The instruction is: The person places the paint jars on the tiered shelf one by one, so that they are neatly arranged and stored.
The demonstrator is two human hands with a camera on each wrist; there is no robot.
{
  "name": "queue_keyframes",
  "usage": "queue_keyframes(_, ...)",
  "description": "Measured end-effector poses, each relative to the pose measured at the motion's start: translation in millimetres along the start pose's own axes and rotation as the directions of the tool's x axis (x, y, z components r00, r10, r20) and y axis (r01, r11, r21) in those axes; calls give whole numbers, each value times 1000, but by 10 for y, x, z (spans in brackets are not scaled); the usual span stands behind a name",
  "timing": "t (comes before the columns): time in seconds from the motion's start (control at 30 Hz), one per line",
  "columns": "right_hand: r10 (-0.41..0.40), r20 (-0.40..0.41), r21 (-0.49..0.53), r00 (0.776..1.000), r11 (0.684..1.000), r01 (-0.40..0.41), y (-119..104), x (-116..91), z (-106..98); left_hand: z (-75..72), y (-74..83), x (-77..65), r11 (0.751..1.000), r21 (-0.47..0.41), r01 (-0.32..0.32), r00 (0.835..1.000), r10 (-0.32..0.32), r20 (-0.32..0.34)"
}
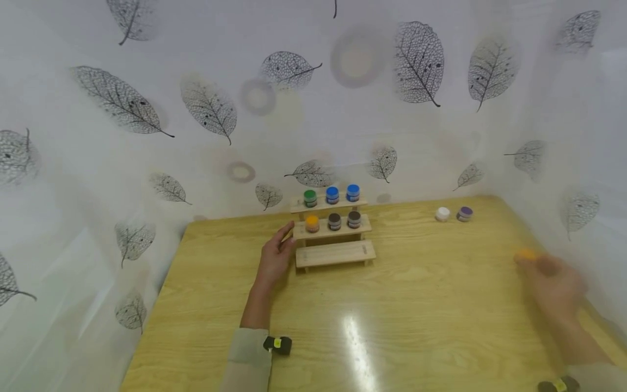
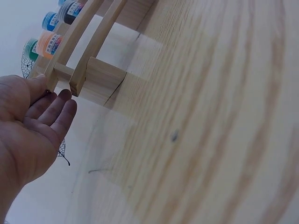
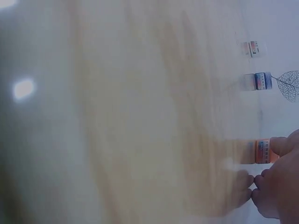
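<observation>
A three-tier wooden display stand (image 1: 335, 254) stands against the back wall. My left hand (image 1: 276, 258) is at its left end; in the left wrist view the thumb and fingers pinch the end of a plank. On the top tier are a green-lidded paint jar (image 1: 310, 198) and two blue-lidded ones (image 1: 332, 195). The middle tier bears an orange-lidded jar (image 1: 312, 223) and two dark-lidded jars (image 1: 334, 221); the lowest tier is bare. Far to the right, my right hand (image 1: 558, 286), blurred, holds another orange-lidded paint jar (image 3: 263, 151) by its lid, close over the table.
A white-lidded jar (image 1: 443, 214) and a purple-lidded jar (image 1: 465, 214) stand at the back right of the wooden table (image 1: 431, 305). Leaf-printed sheeting (image 1: 313, 125) hangs behind and along both sides. A bright light reflection lies across the tabletop.
</observation>
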State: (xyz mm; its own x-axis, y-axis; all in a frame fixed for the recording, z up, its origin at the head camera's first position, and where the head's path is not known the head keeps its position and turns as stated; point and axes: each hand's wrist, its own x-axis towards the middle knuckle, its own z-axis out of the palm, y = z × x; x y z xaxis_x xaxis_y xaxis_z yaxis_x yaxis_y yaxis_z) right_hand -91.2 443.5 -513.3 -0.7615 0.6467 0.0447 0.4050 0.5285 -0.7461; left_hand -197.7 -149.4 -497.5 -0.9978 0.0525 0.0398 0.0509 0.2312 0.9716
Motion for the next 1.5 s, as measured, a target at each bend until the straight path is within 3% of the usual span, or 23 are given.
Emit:
queue_keyframes(0.43, -44, -24, 69, 999, 997, 45, -86, 71, 174, -38, 4, -7, 1000, 10, -11, 1000, 11, 6)
queue_keyframes(0.6, -126, -44, 100, 991, 987, 130, -249, -45, 308, -46, -1, 16, 1000, 13, -20, 1000, 19, 9)
queue_keyframes(0.87, -187, 38, 156, 982, 971, 179, -599, -341, 595, -38, 18, 1, 1000, 3, -16, 1000, 16, 0)
queue_keyframes(1.23, -355, 81, 278, 931, 905, 321, -952, -602, 995, -25, 33, 11, 1000, 16, -13, 1000, 13, -4)
queue_keyframes(1.5, -494, 181, 386, 850, 831, 401, -1230, -837, 1266, -22, 12, -12, 1000, 15, -15, 1000, 15, 16)
